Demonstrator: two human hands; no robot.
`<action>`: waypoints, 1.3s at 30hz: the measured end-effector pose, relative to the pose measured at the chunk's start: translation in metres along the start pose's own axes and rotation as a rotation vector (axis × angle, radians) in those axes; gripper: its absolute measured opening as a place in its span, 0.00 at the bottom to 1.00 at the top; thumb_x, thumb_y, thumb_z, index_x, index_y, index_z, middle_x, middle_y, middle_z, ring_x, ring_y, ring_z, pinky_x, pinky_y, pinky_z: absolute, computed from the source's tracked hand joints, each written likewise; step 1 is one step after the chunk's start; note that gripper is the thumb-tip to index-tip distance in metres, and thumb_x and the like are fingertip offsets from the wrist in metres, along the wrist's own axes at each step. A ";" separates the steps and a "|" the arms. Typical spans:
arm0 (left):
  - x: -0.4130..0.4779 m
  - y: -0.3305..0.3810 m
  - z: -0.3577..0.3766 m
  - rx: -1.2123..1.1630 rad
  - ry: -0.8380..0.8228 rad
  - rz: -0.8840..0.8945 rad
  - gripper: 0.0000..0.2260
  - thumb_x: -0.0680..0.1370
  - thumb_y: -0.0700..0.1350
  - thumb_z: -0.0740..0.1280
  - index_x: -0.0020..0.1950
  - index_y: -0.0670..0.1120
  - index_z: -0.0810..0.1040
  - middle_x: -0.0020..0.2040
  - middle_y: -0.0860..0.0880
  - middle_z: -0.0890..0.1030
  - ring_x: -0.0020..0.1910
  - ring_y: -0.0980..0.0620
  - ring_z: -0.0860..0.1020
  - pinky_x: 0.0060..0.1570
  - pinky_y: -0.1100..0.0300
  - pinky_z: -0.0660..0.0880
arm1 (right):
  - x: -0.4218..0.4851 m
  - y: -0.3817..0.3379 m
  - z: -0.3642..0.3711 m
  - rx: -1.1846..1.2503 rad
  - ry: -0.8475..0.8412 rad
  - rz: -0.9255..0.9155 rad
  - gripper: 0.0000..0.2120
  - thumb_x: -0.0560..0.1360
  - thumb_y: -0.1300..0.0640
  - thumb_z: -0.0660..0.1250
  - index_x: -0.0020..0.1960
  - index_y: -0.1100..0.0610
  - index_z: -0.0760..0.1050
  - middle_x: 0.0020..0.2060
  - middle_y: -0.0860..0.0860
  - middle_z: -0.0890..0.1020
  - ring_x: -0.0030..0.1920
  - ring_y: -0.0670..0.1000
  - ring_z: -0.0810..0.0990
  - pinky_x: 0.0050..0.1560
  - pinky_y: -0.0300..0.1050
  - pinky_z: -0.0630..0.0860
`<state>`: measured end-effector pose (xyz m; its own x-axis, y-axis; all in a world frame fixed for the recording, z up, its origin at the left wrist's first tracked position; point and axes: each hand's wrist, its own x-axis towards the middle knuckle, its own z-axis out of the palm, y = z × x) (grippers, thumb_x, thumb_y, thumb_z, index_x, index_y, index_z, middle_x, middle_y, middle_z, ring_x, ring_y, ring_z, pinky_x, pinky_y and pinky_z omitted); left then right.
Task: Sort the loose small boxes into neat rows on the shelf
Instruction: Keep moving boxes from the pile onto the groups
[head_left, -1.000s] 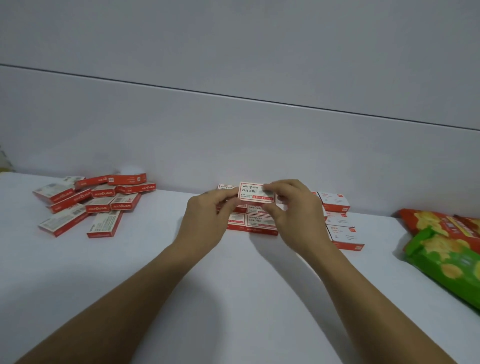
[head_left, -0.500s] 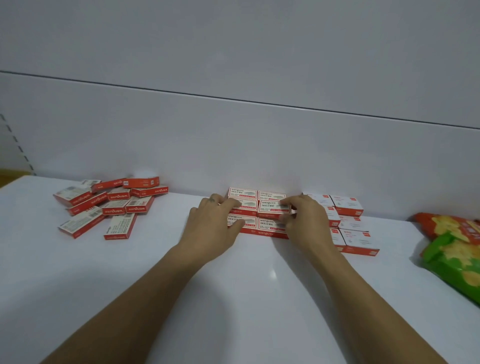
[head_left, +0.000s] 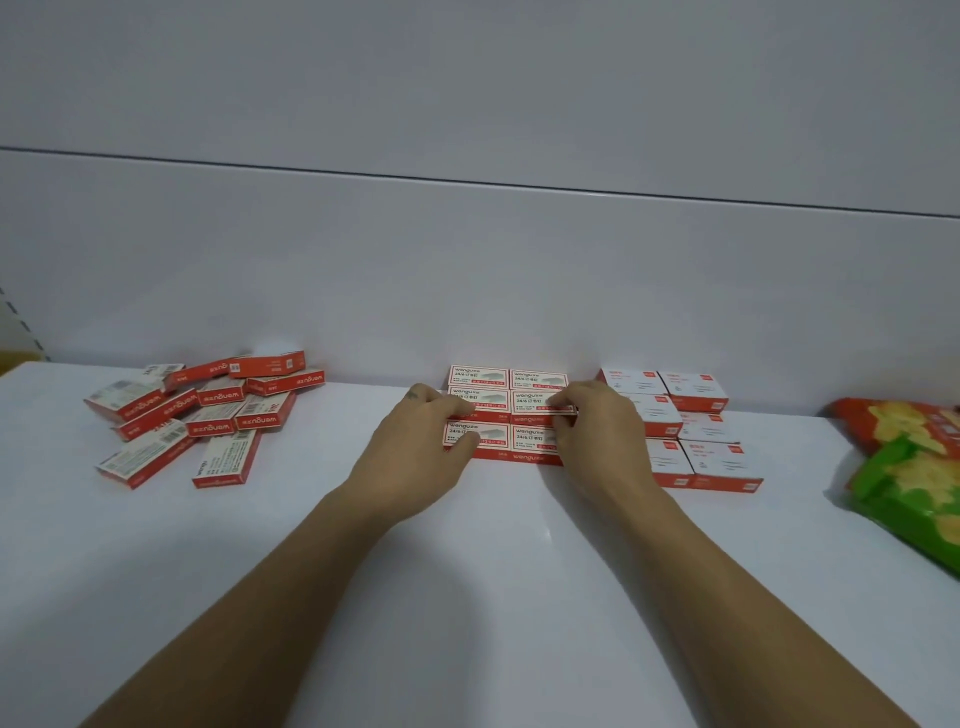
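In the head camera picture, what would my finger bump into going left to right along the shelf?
A messy pile of red boxes → left hand → tidy rows of red boxes → right hand → white boxes → snack bags.

Dimmish even light, soft shadows + small glare on shelf (head_left: 519, 597), edge distortion, sl. blur.

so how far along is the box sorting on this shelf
Partly done. A centre block of staple boxes sits in three rows of two against the back wall, beside an aligned block of white boxes. In hand: the right hand pinches the right middle-row box while the left hand rests on the block's left side. Left: the loose pile on the left of the shelf needs sorting.
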<state>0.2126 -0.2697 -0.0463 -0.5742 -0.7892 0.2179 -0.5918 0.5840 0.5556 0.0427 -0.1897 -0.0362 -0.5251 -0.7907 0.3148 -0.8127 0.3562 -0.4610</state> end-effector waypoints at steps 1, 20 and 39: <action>0.001 0.000 -0.001 -0.005 0.006 0.000 0.17 0.78 0.52 0.65 0.67 0.53 0.75 0.62 0.53 0.73 0.59 0.56 0.73 0.61 0.63 0.68 | -0.001 0.000 0.000 -0.021 -0.002 -0.009 0.11 0.78 0.62 0.62 0.57 0.58 0.80 0.55 0.53 0.81 0.53 0.53 0.78 0.54 0.43 0.72; -0.005 0.009 -0.017 0.210 0.063 0.013 0.20 0.78 0.56 0.63 0.69 0.54 0.72 0.66 0.52 0.75 0.62 0.51 0.74 0.61 0.55 0.71 | -0.013 -0.027 -0.001 -0.282 -0.084 -0.215 0.22 0.78 0.46 0.58 0.68 0.53 0.69 0.64 0.50 0.75 0.65 0.54 0.70 0.63 0.49 0.67; -0.026 -0.084 -0.083 0.411 0.335 -0.372 0.19 0.75 0.56 0.66 0.64 0.53 0.75 0.63 0.48 0.76 0.63 0.45 0.71 0.62 0.48 0.69 | -0.013 -0.118 0.042 -0.116 -0.145 -0.551 0.23 0.78 0.45 0.60 0.70 0.53 0.68 0.69 0.50 0.72 0.69 0.53 0.66 0.69 0.49 0.60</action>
<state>0.3241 -0.3143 -0.0316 -0.1209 -0.9306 0.3454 -0.9236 0.2330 0.3044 0.1560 -0.2426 -0.0212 0.0170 -0.9320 0.3621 -0.9830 -0.0819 -0.1646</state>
